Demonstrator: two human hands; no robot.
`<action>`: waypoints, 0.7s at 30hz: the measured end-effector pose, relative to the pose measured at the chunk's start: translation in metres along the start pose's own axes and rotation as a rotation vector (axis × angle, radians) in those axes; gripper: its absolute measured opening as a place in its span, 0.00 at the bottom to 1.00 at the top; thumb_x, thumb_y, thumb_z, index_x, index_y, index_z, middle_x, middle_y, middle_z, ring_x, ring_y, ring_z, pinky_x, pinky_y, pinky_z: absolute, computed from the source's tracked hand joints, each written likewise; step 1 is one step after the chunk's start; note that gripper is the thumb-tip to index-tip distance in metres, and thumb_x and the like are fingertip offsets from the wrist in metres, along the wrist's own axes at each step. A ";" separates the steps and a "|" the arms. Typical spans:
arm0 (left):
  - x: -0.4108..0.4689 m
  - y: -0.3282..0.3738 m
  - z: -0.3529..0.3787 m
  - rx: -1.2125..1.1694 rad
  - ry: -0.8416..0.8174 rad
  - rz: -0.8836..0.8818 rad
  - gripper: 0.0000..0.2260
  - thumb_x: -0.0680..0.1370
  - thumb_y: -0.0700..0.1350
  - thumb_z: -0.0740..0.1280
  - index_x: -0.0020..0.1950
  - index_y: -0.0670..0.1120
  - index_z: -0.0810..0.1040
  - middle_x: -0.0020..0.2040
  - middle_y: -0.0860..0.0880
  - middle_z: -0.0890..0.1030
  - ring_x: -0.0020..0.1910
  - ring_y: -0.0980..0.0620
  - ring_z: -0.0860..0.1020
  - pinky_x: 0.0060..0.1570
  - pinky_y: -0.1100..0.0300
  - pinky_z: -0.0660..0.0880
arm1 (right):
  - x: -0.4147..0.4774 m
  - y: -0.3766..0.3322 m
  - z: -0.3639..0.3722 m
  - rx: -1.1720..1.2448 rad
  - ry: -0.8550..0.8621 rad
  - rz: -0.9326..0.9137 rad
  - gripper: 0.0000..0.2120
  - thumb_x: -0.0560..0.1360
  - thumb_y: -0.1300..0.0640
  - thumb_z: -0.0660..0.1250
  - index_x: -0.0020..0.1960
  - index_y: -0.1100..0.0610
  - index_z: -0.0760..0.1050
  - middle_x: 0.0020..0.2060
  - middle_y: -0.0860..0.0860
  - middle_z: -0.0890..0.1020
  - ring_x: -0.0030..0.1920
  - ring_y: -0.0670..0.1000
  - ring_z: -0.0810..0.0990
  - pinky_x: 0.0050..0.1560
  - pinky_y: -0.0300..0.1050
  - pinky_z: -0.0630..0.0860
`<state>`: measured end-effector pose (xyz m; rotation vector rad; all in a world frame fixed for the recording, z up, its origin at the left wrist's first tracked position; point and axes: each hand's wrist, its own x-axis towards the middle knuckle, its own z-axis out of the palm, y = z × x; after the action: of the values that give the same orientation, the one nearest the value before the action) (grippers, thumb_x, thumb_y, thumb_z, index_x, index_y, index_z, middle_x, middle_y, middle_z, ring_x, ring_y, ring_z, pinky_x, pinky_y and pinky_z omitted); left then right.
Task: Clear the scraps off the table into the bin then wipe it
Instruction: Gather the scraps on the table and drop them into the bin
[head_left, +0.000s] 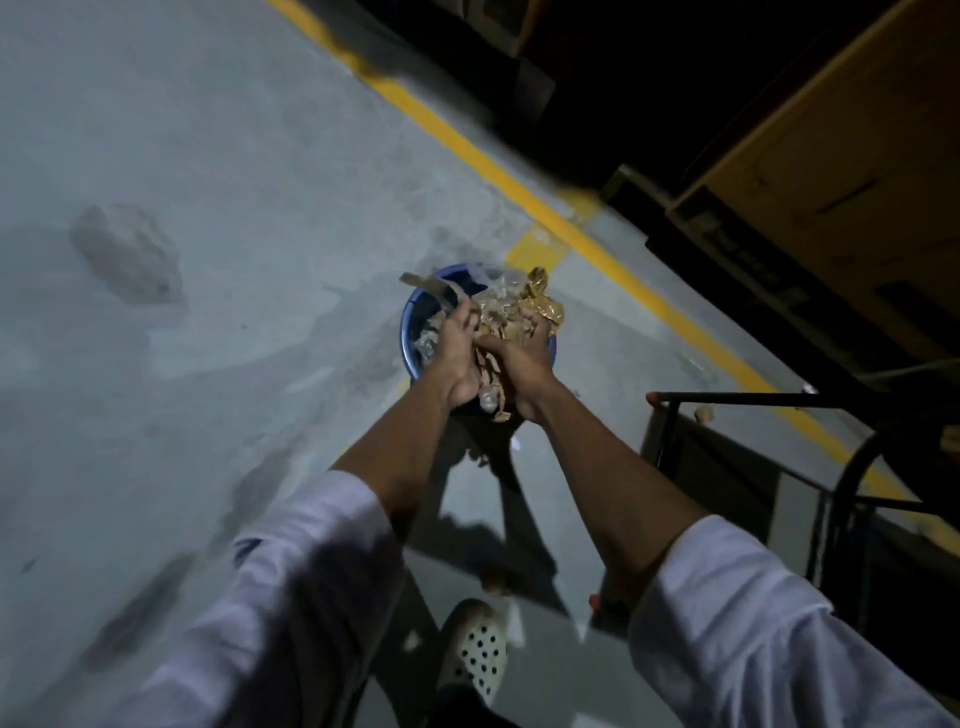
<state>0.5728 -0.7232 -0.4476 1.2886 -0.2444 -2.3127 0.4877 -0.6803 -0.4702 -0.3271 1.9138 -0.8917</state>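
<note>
Over the blue bin (408, 332), which stands on the grey floor (208, 156) near a yellow painted line (467, 150), both hands hold one shared bundle of scraps (543, 306). The left hand (457, 358) and right hand (524, 364) are pressed together at the heels, fingers curled round crumpled brown and clear bits that bulge out ahead of the fingertips.

What matters for the drop is that the bin's mouth lies straight below the hands and a little ahead of them. The bin is round, so no axis needs lining up. The left hand sits over the middle of the opening, while the right hand hangs nearer the right-hand rim, and the gold-coloured crumple appears to overhang that rim. A small piece also dangles from between the wrists, over the near rim (the likeliest one to land on the floor, I would judge).

Parting the hands here should send most of the load in; easing it slightly leftward first would look safer. Beside the right arm stands a black metal frame (727, 400); whether it belongs to the counter I cannot tell, and wiping seems not yet begun.
</note>
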 end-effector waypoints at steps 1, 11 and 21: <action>0.012 -0.003 -0.007 -0.027 0.003 -0.008 0.27 0.85 0.62 0.53 0.77 0.47 0.70 0.67 0.47 0.78 0.57 0.47 0.80 0.48 0.54 0.77 | 0.023 0.013 0.002 0.003 -0.048 0.051 0.35 0.55 0.43 0.82 0.51 0.22 0.64 0.67 0.54 0.73 0.61 0.59 0.79 0.60 0.61 0.81; 0.070 -0.003 -0.049 -0.234 0.035 -0.086 0.36 0.82 0.71 0.49 0.66 0.42 0.78 0.62 0.36 0.81 0.55 0.38 0.80 0.51 0.44 0.77 | 0.037 0.002 -0.004 0.400 -0.202 0.339 0.19 0.80 0.43 0.64 0.62 0.55 0.80 0.58 0.60 0.85 0.58 0.61 0.83 0.62 0.68 0.76; 0.002 0.025 -0.032 -0.444 0.115 0.012 0.38 0.80 0.70 0.58 0.83 0.48 0.60 0.77 0.37 0.68 0.73 0.37 0.71 0.72 0.44 0.69 | -0.032 -0.029 -0.034 0.753 -0.082 0.355 0.13 0.84 0.43 0.59 0.50 0.52 0.71 0.49 0.53 0.74 0.56 0.57 0.77 0.76 0.65 0.64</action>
<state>0.6069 -0.7432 -0.4572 1.1764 0.2846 -2.1115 0.4707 -0.6678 -0.4198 0.4068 1.3712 -1.2434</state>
